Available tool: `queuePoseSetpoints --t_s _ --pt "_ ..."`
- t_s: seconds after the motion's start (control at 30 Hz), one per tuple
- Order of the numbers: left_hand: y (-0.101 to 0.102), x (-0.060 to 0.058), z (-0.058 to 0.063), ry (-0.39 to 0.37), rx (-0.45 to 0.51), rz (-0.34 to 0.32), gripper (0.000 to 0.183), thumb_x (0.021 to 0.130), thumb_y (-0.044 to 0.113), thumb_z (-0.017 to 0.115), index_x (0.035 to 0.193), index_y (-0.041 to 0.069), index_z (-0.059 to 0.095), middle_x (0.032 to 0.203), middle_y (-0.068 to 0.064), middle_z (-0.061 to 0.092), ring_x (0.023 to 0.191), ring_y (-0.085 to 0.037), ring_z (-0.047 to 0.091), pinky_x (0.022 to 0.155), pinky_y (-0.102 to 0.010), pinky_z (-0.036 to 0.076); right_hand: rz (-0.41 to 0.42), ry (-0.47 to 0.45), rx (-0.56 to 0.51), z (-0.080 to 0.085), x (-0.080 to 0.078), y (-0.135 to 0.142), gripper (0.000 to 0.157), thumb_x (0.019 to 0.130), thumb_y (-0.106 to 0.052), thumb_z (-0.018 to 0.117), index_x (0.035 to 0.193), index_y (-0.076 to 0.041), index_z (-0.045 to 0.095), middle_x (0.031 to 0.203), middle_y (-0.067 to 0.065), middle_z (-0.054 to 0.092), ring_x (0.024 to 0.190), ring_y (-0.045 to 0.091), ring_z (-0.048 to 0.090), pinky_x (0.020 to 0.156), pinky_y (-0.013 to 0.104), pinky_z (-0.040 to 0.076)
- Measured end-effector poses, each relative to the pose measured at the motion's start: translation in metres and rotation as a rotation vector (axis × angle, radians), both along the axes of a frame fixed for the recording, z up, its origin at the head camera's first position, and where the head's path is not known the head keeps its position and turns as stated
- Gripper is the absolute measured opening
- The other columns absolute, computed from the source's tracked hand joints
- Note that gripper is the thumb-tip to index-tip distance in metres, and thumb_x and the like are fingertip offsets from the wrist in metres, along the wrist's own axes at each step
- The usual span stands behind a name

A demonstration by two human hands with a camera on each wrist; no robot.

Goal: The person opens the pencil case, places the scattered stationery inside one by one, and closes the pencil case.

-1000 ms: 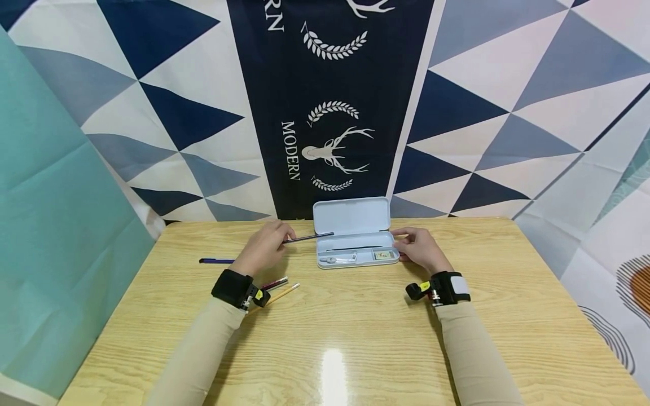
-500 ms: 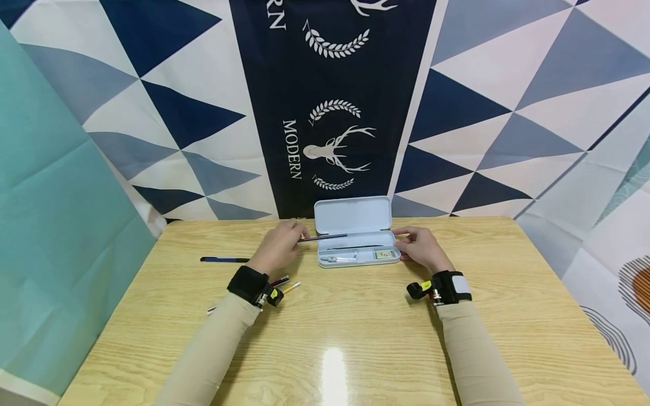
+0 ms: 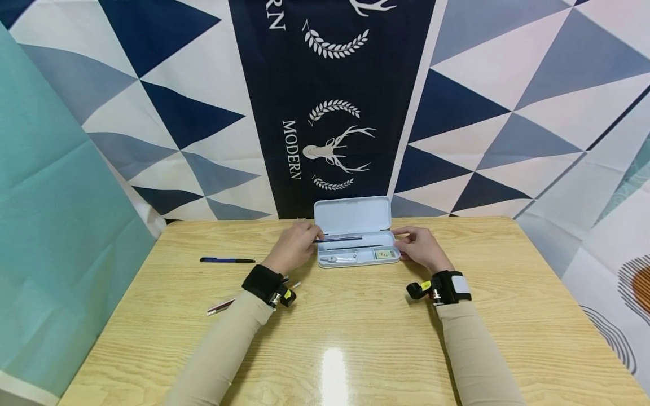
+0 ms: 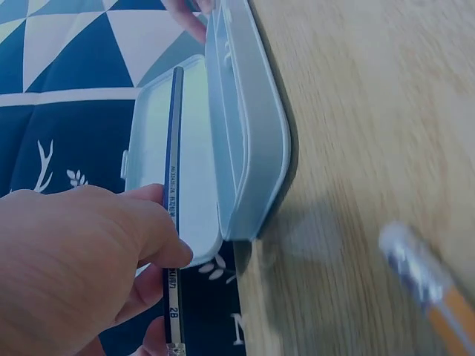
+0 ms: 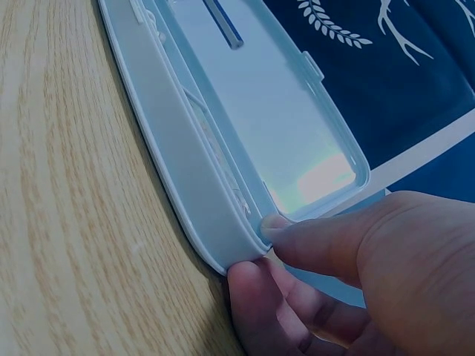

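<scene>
My left hand pinches a dark blue and silver pencil marked 2B between thumb and fingers. The pencil stretches rightward over the open light-blue pencil case, above its long compartment. At the case's right end, my right hand grips the wall, thumb on the inner rim and fingers outside, as the right wrist view shows. Another thin dark pencil lies inside. In the front compartments are a drawing compass and a small yellow-green item of unclear kind. The lid leans back, raised.
On the wooden table to the left lies a blue pen. Nearer, several pencils lie partly hidden under my left wrist; one is a yellow pencil with a white eraser end. A patterned cloth hangs behind the table.
My left hand has moved right, carrying the pencil from beside the case's left end to over its long compartment. My right hand has stayed at the case's right end.
</scene>
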State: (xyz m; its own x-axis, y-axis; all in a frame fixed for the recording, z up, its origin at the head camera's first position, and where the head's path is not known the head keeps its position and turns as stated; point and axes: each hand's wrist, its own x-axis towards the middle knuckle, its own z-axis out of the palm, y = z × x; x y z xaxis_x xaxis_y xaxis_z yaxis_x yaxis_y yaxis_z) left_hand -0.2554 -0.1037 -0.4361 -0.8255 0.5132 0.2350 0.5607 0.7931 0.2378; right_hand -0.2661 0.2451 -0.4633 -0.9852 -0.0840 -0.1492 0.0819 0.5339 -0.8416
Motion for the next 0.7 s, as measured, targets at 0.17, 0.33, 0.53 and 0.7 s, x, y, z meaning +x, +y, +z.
queuePoseSetpoints --t_s 0.17,0.33,0.53,0.7 --pt "0.012 0.000 0.000 0.030 -0.012 -0.002 0.022 0.100 -0.006 0.075 0.118 0.007 0.077 0.119 -0.013 0.074 0.121 -0.032 0.069 0.101 -0.048 0.063 0.000 0.000 0.000 0.000 0.000 0.000 0.045 0.111 -0.007 0.067 0.155 0.004 0.063 0.108 0.017 0.072 0.079 0.011 0.069 0.067 0.020 0.062" --pt "0.022 0.001 0.001 0.039 -0.027 -0.005 0.025 0.100 -0.006 0.076 0.120 0.008 0.077 0.118 -0.012 0.074 0.115 -0.030 0.069 0.096 -0.046 0.064 -0.002 0.001 0.005 0.000 -0.001 0.000 0.045 0.111 -0.007 0.067 0.154 0.003 0.064 0.109 0.019 0.073 0.078 0.011 0.069 0.067 0.021 0.062" --pt "0.034 0.001 0.000 0.032 -0.041 -0.029 0.027 0.101 -0.005 0.074 0.124 0.009 0.077 0.120 -0.012 0.073 0.114 -0.030 0.069 0.093 -0.046 0.063 -0.011 0.001 0.011 -0.001 -0.002 0.001 0.044 0.111 -0.006 0.066 0.154 0.002 0.064 0.111 0.020 0.074 0.078 0.011 0.069 0.067 0.020 0.061" --pt "0.041 0.001 -0.002 0.037 -0.043 -0.029 0.028 0.101 -0.005 0.074 0.124 0.011 0.078 0.119 -0.011 0.073 0.115 -0.030 0.070 0.087 -0.046 0.064 -0.009 -0.004 0.006 -0.003 -0.002 0.002 0.044 0.112 -0.006 0.065 0.155 0.002 0.064 0.111 0.020 0.073 0.080 0.011 0.070 0.067 0.020 0.062"
